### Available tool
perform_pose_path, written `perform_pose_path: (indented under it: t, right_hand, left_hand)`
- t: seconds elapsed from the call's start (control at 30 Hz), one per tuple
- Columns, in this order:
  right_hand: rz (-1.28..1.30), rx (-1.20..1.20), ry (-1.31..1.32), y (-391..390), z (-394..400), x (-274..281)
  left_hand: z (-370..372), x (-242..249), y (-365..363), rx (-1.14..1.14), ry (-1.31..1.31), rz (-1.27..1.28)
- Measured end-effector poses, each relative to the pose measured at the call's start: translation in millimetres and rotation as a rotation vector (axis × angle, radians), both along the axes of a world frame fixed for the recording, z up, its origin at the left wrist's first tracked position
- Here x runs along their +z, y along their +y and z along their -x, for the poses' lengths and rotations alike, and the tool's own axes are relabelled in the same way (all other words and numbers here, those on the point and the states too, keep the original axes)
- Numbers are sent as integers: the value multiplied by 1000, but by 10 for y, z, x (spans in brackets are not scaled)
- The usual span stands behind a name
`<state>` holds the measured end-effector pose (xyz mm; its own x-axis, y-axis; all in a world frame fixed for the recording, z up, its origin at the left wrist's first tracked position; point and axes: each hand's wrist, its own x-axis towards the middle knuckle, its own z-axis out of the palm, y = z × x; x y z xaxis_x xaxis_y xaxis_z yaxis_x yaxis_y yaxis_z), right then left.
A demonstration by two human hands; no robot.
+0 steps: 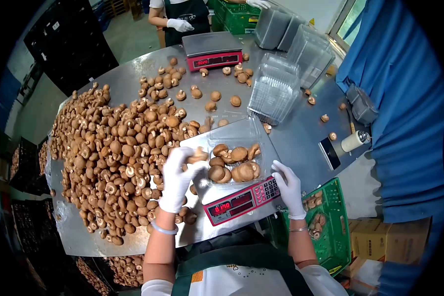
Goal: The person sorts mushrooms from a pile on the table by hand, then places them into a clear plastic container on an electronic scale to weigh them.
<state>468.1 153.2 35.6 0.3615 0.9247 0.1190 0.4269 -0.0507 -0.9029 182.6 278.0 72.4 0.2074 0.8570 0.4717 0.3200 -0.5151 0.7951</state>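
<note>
Left hand (pixel 176 178) pinching mushroom (pixel 198 156), beside tray (pixel 234 163)

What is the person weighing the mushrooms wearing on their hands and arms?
Both hands, left hand and right hand, wear thin white gloves. The left wrist carries a pale, translucent bangle; the right wrist has a slim metallic bracelet. The forearms are bare below short white sleeves, and a dark green apron covers the front.

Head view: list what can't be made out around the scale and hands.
- Scale display: red digits too small and blurred to read.
- Mushroom in left hand: mostly covered by gloved fingers.
- Right hand: fingertips hidden behind clear tray edge.
- Green crate: partly hidden by right arm.
</note>
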Motion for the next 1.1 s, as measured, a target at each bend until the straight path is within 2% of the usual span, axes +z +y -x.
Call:
perform_pose_path:
  t: [0.07,0.1,0.13,0.2,0.27,0.33,0.4,0.47,0.53,0.6,0.7,0.73,0.8,0.9,0.97,1.0,1.1]
  right_hand:
    - [-24,-2,23,26,45,8]
    - [-19,7,15,27,52,12]
    - [-13,14,6,32,55,10]
    - [-30,21,7,49,43,-36]
    - [-39,33,3,31,18,-38]
    - [-55,23,33,15,8,-1]
    - [-55,3,40,-2,-41,66]
    - [-50,-15,48,-26,-83,112]
    - [-49,-41,202,-2,-109,154]
    - [-20,-46,273,67,-111,197]
    - [-79,-8,235,249,-76,277]
    - [-77,2,238,304,-39,318]
    - [-111,47,267,396,47,381]
    - [-117,113,271,444,179,340]
    - [-122,148,272,422,197,313]
    - [-118,154,271,388,185,312]
    - [-84,46,204,306,14,271]
  left_hand:
    - [-258,51,-116,-109,67,-22]
    - [-301,-4,-121,-120,129,73]
    - [-365,-33,-123,-137,156,14]
    - [-467,-79,-120,-105,504,-186]
    - [-458,-76,-171,-109,502,-173]
    - [-313,-13,-247,41,294,-159]
    - [-19,-49,-289,202,214,-113]
    - [191,26,-363,310,66,94]
    - [297,-153,-396,384,-86,136]
    - [287,-203,-437,309,157,-5]
    - [-29,-200,-511,86,300,-141]
    - [-172,-52,-484,-41,416,-160]
    - [-387,-210,-421,-104,577,-189]
    - [-563,-295,-316,-97,630,-162]
    - [-581,-211,-300,-160,749,-7]
    - [-559,-198,-319,-155,747,-2]
    - [-376,-78,-363,-148,122,117]
